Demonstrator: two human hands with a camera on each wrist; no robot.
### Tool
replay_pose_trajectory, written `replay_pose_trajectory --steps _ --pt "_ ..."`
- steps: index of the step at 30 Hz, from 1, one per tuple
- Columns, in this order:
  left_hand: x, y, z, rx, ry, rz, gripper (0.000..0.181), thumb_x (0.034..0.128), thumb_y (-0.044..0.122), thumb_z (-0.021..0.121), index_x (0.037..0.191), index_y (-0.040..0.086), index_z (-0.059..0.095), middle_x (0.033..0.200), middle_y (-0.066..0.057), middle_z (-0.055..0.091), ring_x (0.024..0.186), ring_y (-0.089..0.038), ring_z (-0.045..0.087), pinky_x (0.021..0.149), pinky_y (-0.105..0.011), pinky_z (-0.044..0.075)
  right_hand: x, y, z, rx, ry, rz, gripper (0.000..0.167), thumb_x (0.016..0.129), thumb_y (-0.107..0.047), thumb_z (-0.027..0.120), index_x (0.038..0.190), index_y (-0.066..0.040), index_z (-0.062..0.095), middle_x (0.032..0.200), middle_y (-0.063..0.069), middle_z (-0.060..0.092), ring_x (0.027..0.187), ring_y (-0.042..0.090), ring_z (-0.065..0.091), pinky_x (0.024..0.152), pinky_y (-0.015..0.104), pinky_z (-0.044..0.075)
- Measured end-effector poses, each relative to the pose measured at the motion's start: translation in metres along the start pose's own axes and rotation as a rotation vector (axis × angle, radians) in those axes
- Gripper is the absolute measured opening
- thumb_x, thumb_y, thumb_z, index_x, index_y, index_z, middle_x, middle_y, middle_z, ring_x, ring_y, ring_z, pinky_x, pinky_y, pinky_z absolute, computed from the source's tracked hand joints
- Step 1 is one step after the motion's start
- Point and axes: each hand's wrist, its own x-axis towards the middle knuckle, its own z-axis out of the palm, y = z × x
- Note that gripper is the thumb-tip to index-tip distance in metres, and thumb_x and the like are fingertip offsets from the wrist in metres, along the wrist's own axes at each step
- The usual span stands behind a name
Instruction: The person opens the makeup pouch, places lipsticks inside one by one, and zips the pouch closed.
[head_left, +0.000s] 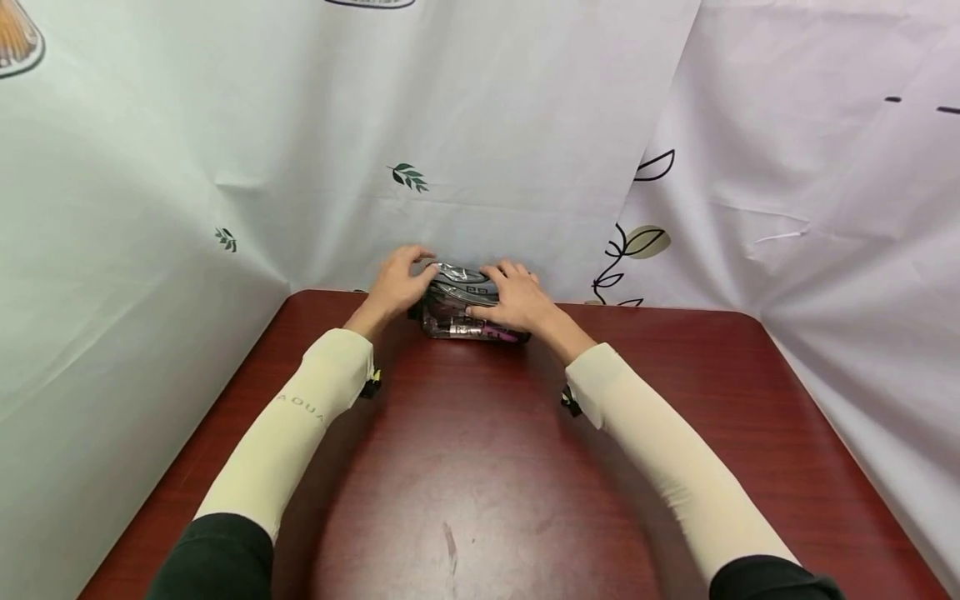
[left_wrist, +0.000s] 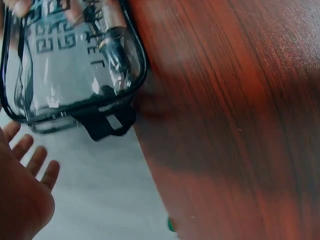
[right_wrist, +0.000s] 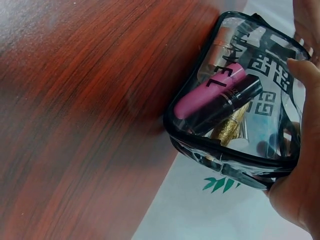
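Observation:
A clear makeup bag (head_left: 457, 302) with black piping stands at the far edge of the table, against the backdrop. Through its wall, in the right wrist view, show a pink tube (right_wrist: 210, 92), a black tube (right_wrist: 225, 105) and a gold tube (right_wrist: 231, 127). My right hand (head_left: 517, 296) grips the bag's right part, thumb at the front and fingers over the top. At the left end is my left hand (head_left: 399, 283), thumb near the top corner; in the left wrist view its fingers (left_wrist: 36, 160) are spread beside the bag. Its thumb is hidden there.
The dark red wooden table (head_left: 480, 467) reaches from the person to the backdrop. A white printed cloth (head_left: 480, 125) hangs behind and along both sides. A black tab (left_wrist: 107, 122) sticks out from the bag's left end.

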Motion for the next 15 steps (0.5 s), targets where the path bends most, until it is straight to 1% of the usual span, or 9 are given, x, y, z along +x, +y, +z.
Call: replay_pose_trajectory --steps 2,5,8,9,11,13,15 --pt "0.002 0.005 0.003 0.092 -0.061 0.076 0.048 0.1121 0.032 0.06 0.151 0.005 0.069 0.159 -0.021 0.063 0.153 -0.043 0.055 0.13 -0.061 0.042 0.0 0.0 0.0 0.001 -0.004 0.001 0.094 0.101 -0.068 0.069 0.173 -0.013 0.045 0.171 0.017 0.047 0.16 0.041 0.044 0.131 0.064 0.037" --pt "0.003 0.013 0.01 0.25 -0.158 0.171 0.056 0.1136 0.039 0.055 0.159 0.008 0.064 0.167 -0.019 0.059 0.159 -0.042 0.05 0.134 -0.061 0.039 -0.002 -0.001 -0.001 -0.001 -0.009 0.011 0.092 0.102 -0.067 0.069 0.173 -0.014 0.044 0.171 0.017 0.047 0.16 0.041 0.043 0.131 0.065 0.037" --pt "0.002 0.018 0.014 0.397 -0.22 0.228 0.06 0.1154 0.042 0.048 0.166 0.01 0.058 0.172 -0.016 0.055 0.163 -0.04 0.047 0.137 -0.061 0.035 -0.003 -0.002 -0.001 -0.007 -0.011 0.015 0.092 0.102 -0.066 0.07 0.174 -0.013 0.043 0.172 0.017 0.046 0.161 0.041 0.043 0.131 0.066 0.037" --pt "0.001 0.019 0.015 0.436 -0.233 0.236 0.061 0.1159 0.042 0.046 0.168 0.011 0.056 0.174 -0.016 0.054 0.165 -0.04 0.045 0.138 -0.06 0.033 -0.003 -0.002 0.0 -0.01 -0.013 0.016 0.093 0.102 -0.066 0.07 0.174 -0.014 0.043 0.173 0.017 0.045 0.16 0.041 0.043 0.131 0.066 0.037" --pt "-0.001 0.02 0.016 0.48 -0.254 0.234 0.063 0.1163 0.041 0.043 0.171 0.011 0.051 0.177 -0.015 0.05 0.169 -0.038 0.041 0.141 -0.059 0.029 -0.003 -0.002 0.0 -0.022 -0.013 0.012 0.095 0.102 -0.067 0.07 0.174 -0.013 0.042 0.173 0.017 0.045 0.16 0.041 0.043 0.131 0.066 0.037" --pt "-0.003 0.02 0.016 0.497 -0.274 0.221 0.065 0.1165 0.041 0.041 0.174 0.011 0.047 0.18 -0.014 0.045 0.172 -0.037 0.036 0.143 -0.056 0.025 -0.003 -0.002 0.0 -0.032 -0.011 0.006 0.097 0.1 -0.069 0.069 0.175 -0.013 0.042 0.173 0.017 0.045 0.16 0.041 0.044 0.131 0.066 0.038" --pt "-0.004 0.019 0.017 0.485 -0.286 0.206 0.066 0.1166 0.041 0.04 0.175 0.011 0.044 0.182 -0.014 0.042 0.174 -0.036 0.031 0.144 -0.054 0.023 -0.003 -0.002 0.001 -0.028 -0.002 0.001 0.099 0.099 -0.07 0.069 0.175 -0.013 0.042 0.173 0.018 0.046 0.16 0.041 0.044 0.131 0.066 0.038"
